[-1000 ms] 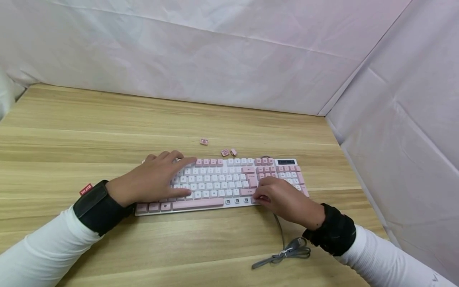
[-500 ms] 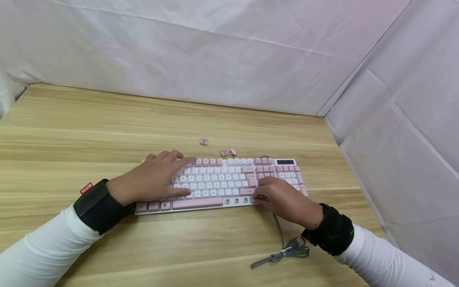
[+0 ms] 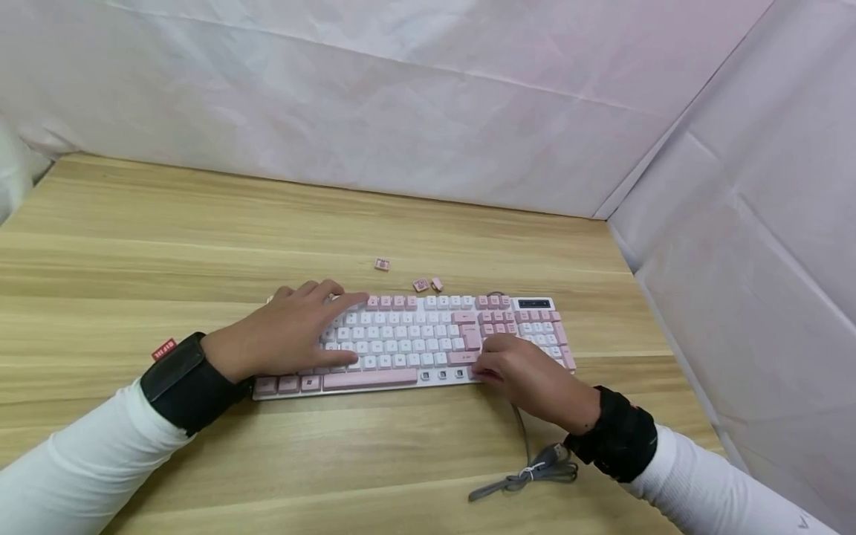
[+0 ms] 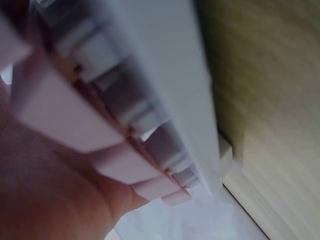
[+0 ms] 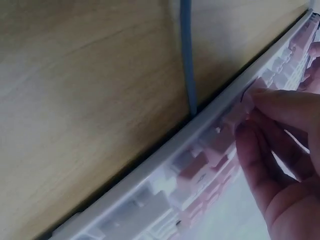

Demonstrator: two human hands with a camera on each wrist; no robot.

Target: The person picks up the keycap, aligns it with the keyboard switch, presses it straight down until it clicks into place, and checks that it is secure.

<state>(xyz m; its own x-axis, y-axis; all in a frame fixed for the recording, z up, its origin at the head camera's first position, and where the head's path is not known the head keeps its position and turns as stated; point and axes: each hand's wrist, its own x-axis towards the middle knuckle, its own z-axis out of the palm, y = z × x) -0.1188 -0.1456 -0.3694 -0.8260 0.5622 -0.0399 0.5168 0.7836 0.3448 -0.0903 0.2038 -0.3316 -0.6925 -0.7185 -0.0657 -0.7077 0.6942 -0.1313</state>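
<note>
A pink-and-white keyboard (image 3: 401, 346) lies on the wooden table. My left hand (image 3: 287, 332) rests over its left part, fingers and thumb spread across the keys. In the left wrist view, pink keys and the keyboard's white edge pass close by the palm (image 4: 50, 195). At the bottom row on the right, my right hand (image 3: 518, 375) pinches a pink keycap (image 5: 248, 103) between thumb and fingers; whether the keycap is seated cannot be seen. Just left of that hand, three key positions (image 3: 442, 374) show bare switches without caps.
Behind the keyboard lie three loose pink keycaps (image 3: 420, 284), one apart from the other two. A bundled grey USB cable (image 3: 535, 472) sits in front, near the right forearm. White cloth (image 3: 374, 104) hangs along the table's back and right sides.
</note>
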